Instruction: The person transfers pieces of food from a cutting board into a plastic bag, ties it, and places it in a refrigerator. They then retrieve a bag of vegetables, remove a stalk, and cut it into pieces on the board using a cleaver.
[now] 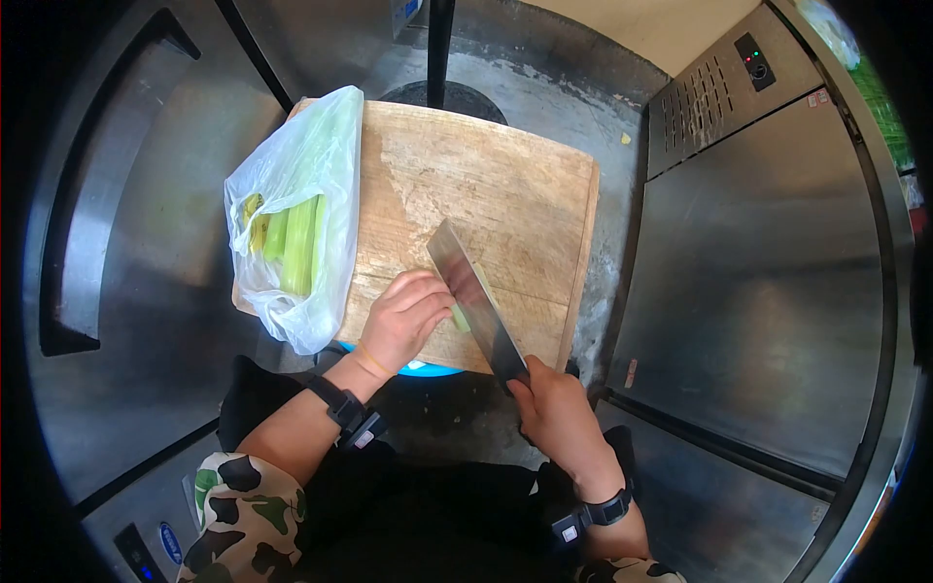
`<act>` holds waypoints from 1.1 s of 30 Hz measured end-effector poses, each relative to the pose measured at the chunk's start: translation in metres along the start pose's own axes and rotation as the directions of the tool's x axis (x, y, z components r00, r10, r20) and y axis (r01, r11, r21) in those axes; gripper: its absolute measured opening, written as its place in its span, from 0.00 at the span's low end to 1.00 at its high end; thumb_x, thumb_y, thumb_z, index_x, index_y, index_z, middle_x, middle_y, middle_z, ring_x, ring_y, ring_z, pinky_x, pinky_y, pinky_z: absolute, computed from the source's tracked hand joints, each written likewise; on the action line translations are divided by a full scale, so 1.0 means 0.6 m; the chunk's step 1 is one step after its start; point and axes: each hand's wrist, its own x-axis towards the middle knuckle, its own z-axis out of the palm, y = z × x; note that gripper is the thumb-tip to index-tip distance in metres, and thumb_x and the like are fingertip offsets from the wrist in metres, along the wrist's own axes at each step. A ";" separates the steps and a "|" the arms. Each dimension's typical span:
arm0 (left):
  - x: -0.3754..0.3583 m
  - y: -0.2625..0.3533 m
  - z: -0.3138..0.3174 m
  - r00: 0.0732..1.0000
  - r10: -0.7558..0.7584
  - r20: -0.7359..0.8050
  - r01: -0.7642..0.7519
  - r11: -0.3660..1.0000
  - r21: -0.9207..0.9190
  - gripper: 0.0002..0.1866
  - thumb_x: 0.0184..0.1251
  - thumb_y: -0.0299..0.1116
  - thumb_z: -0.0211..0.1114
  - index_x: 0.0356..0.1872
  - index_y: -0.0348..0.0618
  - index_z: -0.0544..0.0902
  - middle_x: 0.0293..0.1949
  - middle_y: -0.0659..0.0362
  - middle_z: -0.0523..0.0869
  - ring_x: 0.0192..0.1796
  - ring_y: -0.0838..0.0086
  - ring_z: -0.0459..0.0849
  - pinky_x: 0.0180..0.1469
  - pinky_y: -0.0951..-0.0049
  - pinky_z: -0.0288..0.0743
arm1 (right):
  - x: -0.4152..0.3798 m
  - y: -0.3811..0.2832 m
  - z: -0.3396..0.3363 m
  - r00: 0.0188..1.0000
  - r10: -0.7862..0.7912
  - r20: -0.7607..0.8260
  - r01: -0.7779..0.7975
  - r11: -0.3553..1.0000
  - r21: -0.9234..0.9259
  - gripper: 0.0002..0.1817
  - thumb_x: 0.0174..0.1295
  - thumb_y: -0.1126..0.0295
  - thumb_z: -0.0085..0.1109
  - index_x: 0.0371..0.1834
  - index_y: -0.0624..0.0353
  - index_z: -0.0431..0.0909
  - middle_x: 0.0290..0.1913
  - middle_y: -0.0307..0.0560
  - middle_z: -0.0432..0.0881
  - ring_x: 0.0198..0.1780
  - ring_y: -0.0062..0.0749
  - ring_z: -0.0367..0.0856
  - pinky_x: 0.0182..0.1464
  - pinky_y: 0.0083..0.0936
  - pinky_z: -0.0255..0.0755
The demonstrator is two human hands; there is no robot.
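My right hand (564,420) grips the handle of a cleaver (476,296), its wide blade slanting up and left over the wooden cutting board (505,185). Left of the blade, the curled fingers of my left hand (403,316) hold a short pale green piece of celery (460,319) against the board. The fingertips are right beside the blade. More pale green shows just past the blade's right side, mostly hidden by it. On the board's left side lies a white plastic bag (326,175) with several celery stalks (301,248) showing through its opening.
A blue basin rim (428,370) peeks out below the board's near edge. Steel cabinets stand close on the left (165,243) and right (748,282). Behind the board a black pole (440,53) rises from a round base on the concrete floor.
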 end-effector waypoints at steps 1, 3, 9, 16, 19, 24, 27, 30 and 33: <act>0.000 0.000 0.001 1.000 -0.001 -0.006 0.001 1.000 -0.007 0.12 0.45 0.23 0.72 0.33 0.40 0.82 0.37 0.57 0.82 0.47 0.60 0.81 0.48 0.65 0.76 | 0.004 -0.001 0.002 1.000 -0.003 -0.004 0.003 1.000 -0.005 0.07 0.63 0.74 0.56 0.37 0.66 0.70 0.21 0.59 0.78 0.25 0.53 0.81 0.30 0.40 0.72; 0.000 -0.001 0.002 1.000 0.004 -0.009 -0.004 1.000 -0.014 0.12 0.45 0.23 0.72 0.33 0.40 0.82 0.37 0.57 0.82 0.46 0.59 0.81 0.48 0.65 0.76 | 0.014 0.000 0.011 1.000 -0.009 0.003 0.009 0.999 -0.031 0.08 0.63 0.73 0.55 0.39 0.66 0.71 0.25 0.64 0.78 0.31 0.59 0.79 0.35 0.47 0.72; 0.002 0.000 -0.005 1.000 0.015 0.013 -0.015 1.000 -0.023 0.12 0.45 0.23 0.72 0.33 0.40 0.82 0.37 0.57 0.82 0.47 0.59 0.80 0.48 0.65 0.76 | 0.029 -0.001 0.025 0.999 0.050 0.011 -0.050 0.999 -0.014 0.10 0.62 0.73 0.57 0.42 0.67 0.72 0.29 0.68 0.78 0.35 0.64 0.78 0.36 0.47 0.71; -0.001 -0.001 -0.004 0.998 0.036 0.044 -0.036 0.999 0.003 0.11 0.45 0.23 0.71 0.33 0.40 0.82 0.39 0.58 0.81 0.48 0.61 0.79 0.50 0.66 0.76 | 0.052 0.006 0.033 0.993 -0.033 -0.109 0.034 0.999 0.009 0.09 0.63 0.73 0.56 0.41 0.67 0.72 0.27 0.64 0.79 0.30 0.58 0.80 0.32 0.42 0.72; 0.002 0.001 -0.004 0.999 0.030 0.029 -0.030 1.000 -0.005 0.12 0.44 0.23 0.72 0.33 0.39 0.81 0.38 0.57 0.81 0.46 0.59 0.79 0.48 0.64 0.75 | 0.037 -0.004 0.010 0.990 0.034 -0.134 -0.012 0.987 0.162 0.07 0.63 0.73 0.56 0.37 0.65 0.71 0.26 0.63 0.79 0.31 0.61 0.79 0.33 0.45 0.74; 0.003 0.003 -0.001 1.000 0.014 0.020 -0.014 1.000 -0.002 0.13 0.44 0.23 0.73 0.32 0.39 0.81 0.37 0.56 0.81 0.46 0.59 0.80 0.47 0.63 0.75 | 0.019 -0.013 -0.023 0.971 0.236 -0.044 -0.205 0.911 0.357 0.07 0.63 0.73 0.57 0.36 0.65 0.71 0.26 0.63 0.78 0.32 0.60 0.79 0.33 0.42 0.73; 0.003 0.003 0.001 1.000 0.022 0.016 -0.022 1.000 -0.005 0.12 0.43 0.23 0.73 0.32 0.39 0.81 0.37 0.56 0.81 0.46 0.59 0.80 0.47 0.63 0.75 | 0.015 0.009 -0.014 0.989 0.110 -0.101 -0.085 0.971 0.222 0.07 0.63 0.72 0.57 0.37 0.65 0.72 0.27 0.64 0.78 0.33 0.60 0.79 0.33 0.43 0.72; 0.004 0.003 0.000 1.000 0.020 0.010 -0.019 1.000 -0.003 0.12 0.43 0.23 0.73 0.31 0.39 0.81 0.37 0.56 0.81 0.45 0.59 0.80 0.47 0.63 0.75 | 0.007 0.014 -0.006 0.994 0.000 -0.106 0.011 0.994 0.105 0.07 0.63 0.74 0.57 0.40 0.66 0.73 0.24 0.57 0.78 0.24 0.42 0.80 0.27 0.32 0.71; 0.004 0.004 0.000 1.000 0.019 0.008 -0.019 1.000 0.010 0.12 0.43 0.23 0.73 0.31 0.39 0.81 0.37 0.56 0.82 0.45 0.59 0.80 0.47 0.64 0.75 | 0.001 0.008 -0.005 0.997 -0.032 -0.073 0.038 0.996 0.078 0.07 0.63 0.75 0.57 0.41 0.66 0.73 0.23 0.57 0.79 0.22 0.42 0.81 0.26 0.31 0.71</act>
